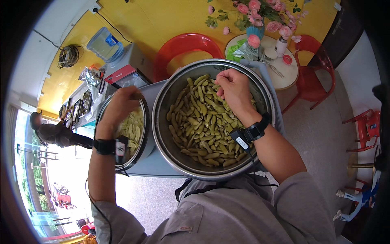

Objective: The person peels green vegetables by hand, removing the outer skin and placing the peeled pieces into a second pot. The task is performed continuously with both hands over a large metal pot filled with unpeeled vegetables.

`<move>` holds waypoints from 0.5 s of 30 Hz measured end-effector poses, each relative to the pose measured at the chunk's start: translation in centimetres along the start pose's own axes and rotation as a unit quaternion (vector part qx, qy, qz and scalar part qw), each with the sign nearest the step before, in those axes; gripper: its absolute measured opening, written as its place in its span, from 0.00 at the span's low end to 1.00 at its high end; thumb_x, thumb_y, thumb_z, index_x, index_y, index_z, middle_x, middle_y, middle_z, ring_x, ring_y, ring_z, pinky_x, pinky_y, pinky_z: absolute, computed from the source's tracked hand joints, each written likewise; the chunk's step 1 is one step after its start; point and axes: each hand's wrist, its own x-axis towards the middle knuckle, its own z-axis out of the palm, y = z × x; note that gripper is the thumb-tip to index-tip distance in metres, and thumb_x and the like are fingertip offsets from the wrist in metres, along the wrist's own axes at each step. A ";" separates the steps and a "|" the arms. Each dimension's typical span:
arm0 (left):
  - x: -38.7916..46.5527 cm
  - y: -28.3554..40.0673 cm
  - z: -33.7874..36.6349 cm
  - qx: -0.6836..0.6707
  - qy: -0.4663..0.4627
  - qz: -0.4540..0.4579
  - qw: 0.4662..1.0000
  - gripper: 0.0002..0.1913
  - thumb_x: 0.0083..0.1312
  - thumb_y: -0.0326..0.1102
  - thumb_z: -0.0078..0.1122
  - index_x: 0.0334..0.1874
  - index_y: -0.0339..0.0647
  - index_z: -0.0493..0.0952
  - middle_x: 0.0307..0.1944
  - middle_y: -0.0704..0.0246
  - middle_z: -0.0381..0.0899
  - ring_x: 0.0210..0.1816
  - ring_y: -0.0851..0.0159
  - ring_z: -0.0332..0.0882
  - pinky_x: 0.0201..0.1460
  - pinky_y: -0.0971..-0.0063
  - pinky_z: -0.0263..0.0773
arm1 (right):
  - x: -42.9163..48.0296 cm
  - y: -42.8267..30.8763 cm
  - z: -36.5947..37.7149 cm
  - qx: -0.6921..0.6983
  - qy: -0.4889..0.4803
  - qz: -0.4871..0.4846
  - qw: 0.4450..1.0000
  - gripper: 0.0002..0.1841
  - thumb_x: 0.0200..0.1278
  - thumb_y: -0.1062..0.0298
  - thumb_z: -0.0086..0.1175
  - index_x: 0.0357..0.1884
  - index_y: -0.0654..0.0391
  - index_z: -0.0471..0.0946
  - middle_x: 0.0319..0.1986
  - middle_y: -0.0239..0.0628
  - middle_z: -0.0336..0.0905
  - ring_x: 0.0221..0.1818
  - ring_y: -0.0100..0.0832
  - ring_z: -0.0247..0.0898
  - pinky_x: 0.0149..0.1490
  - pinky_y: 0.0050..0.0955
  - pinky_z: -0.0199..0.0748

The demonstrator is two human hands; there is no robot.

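A large steel basin [161, 143] full of green edamame-like pods [202, 122] stands before me on a grey surface [164, 166]. My right hand [234, 88] hangs over the far right part of the pods, its fingers curled in. Whether anything sits between those fingers is hidden. On the left, a smaller round pot [147, 128] with a dark rim holds paler pods [134, 131]. Blurred by motion, my left hand [123, 103] is over this pot's far side, and its fingertips do not show clearly. Both wrists wear black straps with small devices.
Behind the basin is a red chair [189, 39]. A water dispenser [131, 65] stands at the far left. At the far right, a round table [283, 80] bears flowers, a bottle and scissors beside another red chair [315, 82]. One person [58, 132] stands left; another [356, 198] is right.
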 end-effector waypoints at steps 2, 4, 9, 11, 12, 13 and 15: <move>-0.2 -5.2 -2.1 0.061 0.021 -0.058 0.996 0.08 0.59 0.26 0.61 0.39 0.34 0.81 0.27 0.60 0.84 0.27 0.61 0.83 0.37 0.67 0.79 | 0.1 0.0 0.0 0.008 0.001 0.001 1.000 0.07 0.69 0.74 0.56 0.36 0.68 0.81 0.29 0.37 0.83 0.21 0.26 0.79 0.29 0.26 0.75; -0.8 -10.9 -2.2 0.076 -0.018 -0.149 0.986 0.06 0.58 0.26 0.63 0.37 0.35 0.82 0.26 0.60 0.83 0.29 0.57 0.85 0.37 0.64 0.81 | 0.1 0.0 0.0 0.006 -0.003 -0.006 1.000 0.07 0.69 0.74 0.56 0.36 0.68 0.81 0.29 0.37 0.83 0.21 0.26 0.78 0.29 0.26 0.75; -1.7 -18.4 -0.7 0.231 -0.045 -0.087 0.968 0.17 0.57 0.30 0.71 0.49 0.34 0.83 0.34 0.57 0.87 0.38 0.49 0.88 0.45 0.62 0.83 | 0.0 0.1 0.1 -0.010 -0.016 -0.006 1.000 0.06 0.73 0.73 0.56 0.39 0.65 0.80 0.32 0.35 0.82 0.22 0.22 0.75 0.25 0.22 0.69; -1.6 -16.5 0.5 0.348 0.092 0.031 0.932 0.22 0.57 0.31 0.74 0.56 0.35 0.83 0.39 0.56 0.88 0.41 0.49 0.88 0.49 0.63 0.82 | 0.0 0.3 0.1 0.001 -0.017 0.001 1.000 0.06 0.73 0.72 0.56 0.39 0.65 0.81 0.32 0.35 0.82 0.22 0.22 0.75 0.25 0.22 0.69; -1.0 -14.5 0.7 0.246 0.111 0.066 0.961 0.24 0.58 0.32 0.74 0.58 0.36 0.82 0.40 0.55 0.88 0.43 0.49 0.88 0.51 0.63 0.82 | 0.0 0.4 0.1 -0.005 -0.012 0.003 1.000 0.06 0.73 0.72 0.56 0.39 0.65 0.81 0.32 0.34 0.82 0.22 0.22 0.75 0.25 0.22 0.69; 0.1 -12.0 0.9 0.147 0.109 0.063 0.981 0.26 0.59 0.33 0.74 0.61 0.37 0.81 0.42 0.54 0.88 0.45 0.50 0.88 0.53 0.62 0.81 | 0.0 0.5 0.1 -0.007 -0.010 0.001 1.000 0.07 0.73 0.72 0.56 0.39 0.65 0.81 0.32 0.34 0.82 0.22 0.22 0.75 0.25 0.22 0.69; 2.1 -6.5 2.4 0.031 0.054 0.038 0.997 0.22 0.62 0.29 0.69 0.60 0.34 0.81 0.41 0.55 0.89 0.44 0.52 0.88 0.51 0.61 0.81 | 0.2 0.6 0.1 -0.011 -0.001 -0.004 1.000 0.07 0.72 0.72 0.57 0.38 0.65 0.81 0.30 0.34 0.82 0.21 0.23 0.76 0.26 0.23 0.70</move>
